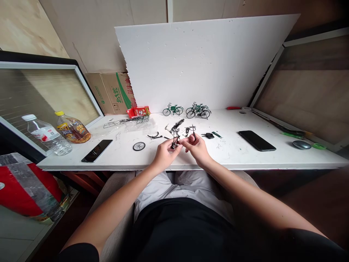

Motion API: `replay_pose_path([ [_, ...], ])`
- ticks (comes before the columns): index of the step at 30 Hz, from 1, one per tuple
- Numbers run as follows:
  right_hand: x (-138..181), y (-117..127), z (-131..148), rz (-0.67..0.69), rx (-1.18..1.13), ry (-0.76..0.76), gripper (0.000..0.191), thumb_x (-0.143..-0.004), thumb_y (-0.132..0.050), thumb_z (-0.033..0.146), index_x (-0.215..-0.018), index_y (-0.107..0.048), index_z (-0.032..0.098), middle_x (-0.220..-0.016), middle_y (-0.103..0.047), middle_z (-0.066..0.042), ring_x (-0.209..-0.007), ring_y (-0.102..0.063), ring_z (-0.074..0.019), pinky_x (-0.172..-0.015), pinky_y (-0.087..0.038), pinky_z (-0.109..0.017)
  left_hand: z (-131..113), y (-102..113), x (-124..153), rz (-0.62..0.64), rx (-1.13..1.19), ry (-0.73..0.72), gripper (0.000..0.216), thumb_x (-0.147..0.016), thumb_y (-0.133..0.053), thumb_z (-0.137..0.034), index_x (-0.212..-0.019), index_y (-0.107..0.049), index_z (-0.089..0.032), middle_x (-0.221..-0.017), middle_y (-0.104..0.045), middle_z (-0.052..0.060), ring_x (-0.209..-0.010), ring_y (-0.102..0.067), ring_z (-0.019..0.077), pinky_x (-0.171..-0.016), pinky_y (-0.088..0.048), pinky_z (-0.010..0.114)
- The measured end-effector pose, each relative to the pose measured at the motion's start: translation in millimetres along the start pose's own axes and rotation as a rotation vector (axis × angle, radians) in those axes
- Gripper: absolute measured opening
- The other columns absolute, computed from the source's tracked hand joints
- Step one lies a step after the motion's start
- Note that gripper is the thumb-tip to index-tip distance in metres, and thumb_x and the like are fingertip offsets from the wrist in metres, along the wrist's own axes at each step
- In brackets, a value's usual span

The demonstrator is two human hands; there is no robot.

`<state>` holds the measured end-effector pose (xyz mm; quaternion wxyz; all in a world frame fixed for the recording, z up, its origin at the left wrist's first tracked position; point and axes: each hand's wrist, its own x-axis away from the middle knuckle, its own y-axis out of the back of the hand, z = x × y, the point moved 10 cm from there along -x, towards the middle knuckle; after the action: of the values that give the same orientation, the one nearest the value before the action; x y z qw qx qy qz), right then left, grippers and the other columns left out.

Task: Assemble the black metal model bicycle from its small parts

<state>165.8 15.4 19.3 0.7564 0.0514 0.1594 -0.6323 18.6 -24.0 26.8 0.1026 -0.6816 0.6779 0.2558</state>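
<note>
My left hand pinches a small black model bicycle frame above the front of the white table. My right hand is closed beside it, fingers pinching a thin black part that stands upright next to the frame. A loose small wheel lies on the table to the left of my hands. Small dark parts lie to the right. Finished green model bicycles stand at the back by the white board.
Two black phones lie left and right of my hands. Two bottles stand at far left. A red packet and wire parts frames sit at back left. A grey mouse lies far right.
</note>
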Motion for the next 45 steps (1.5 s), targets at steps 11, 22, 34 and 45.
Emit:
replay_pose_path([
  [11, -1.4, -0.7, -7.8, 0.010, -0.031, -0.048, 0.068, -0.070, -0.094, 0.051, -0.078, -0.031, 0.026, -0.083, -0.076, -0.004, -0.078, -0.072, -0.0208, -0.053, -0.048, -0.027, 10.3, -2.3, 1.0, -0.007, -0.009, -0.002, 0.034, -0.101, -0.066, -0.039, -0.126, -0.072, -0.018, -0.124, -0.078, 0.015, -0.105, -0.078, 0.0273, -0.092, -0.065, 0.038],
  [22, 1.0, -5.1, -9.5, 0.046, -0.023, -0.110, 0.067, -0.069, -0.093, 0.050, -0.077, -0.031, 0.026, -0.086, -0.077, -0.005, -0.081, -0.074, -0.0220, -0.055, -0.048, -0.027, 31.4, -1.5, 3.2, -0.061, 0.123, 0.063, 0.036, -0.096, -0.073, -0.035, -0.128, -0.068, -0.019, -0.131, -0.075, 0.016, -0.104, -0.080, 0.0257, -0.097, -0.064, 0.041],
  [34, 2.7, -7.9, -10.5, 0.040, -0.026, -0.100, 0.058, -0.073, -0.088, 0.046, -0.078, -0.034, 0.026, -0.081, -0.071, -0.001, -0.072, -0.067, -0.0177, -0.054, -0.050, -0.028, 36.6, -6.8, 5.6, -0.085, 0.277, 0.160, 0.042, -0.091, -0.078, -0.041, -0.123, -0.065, -0.016, -0.126, -0.075, 0.016, -0.097, -0.079, 0.0230, -0.095, -0.065, 0.042],
  [45, 1.8, -8.2, -11.7, 0.045, 0.004, -0.060, 0.059, -0.074, -0.087, 0.050, -0.080, -0.034, 0.026, -0.085, -0.071, -0.002, -0.075, -0.069, -0.0186, -0.051, -0.050, -0.027, 33.7, -3.4, 4.3, -0.099, 0.213, 0.124, 0.035, -0.093, -0.077, -0.040, -0.118, -0.068, -0.017, -0.124, -0.076, 0.014, -0.103, -0.078, 0.0234, -0.097, -0.064, 0.039],
])
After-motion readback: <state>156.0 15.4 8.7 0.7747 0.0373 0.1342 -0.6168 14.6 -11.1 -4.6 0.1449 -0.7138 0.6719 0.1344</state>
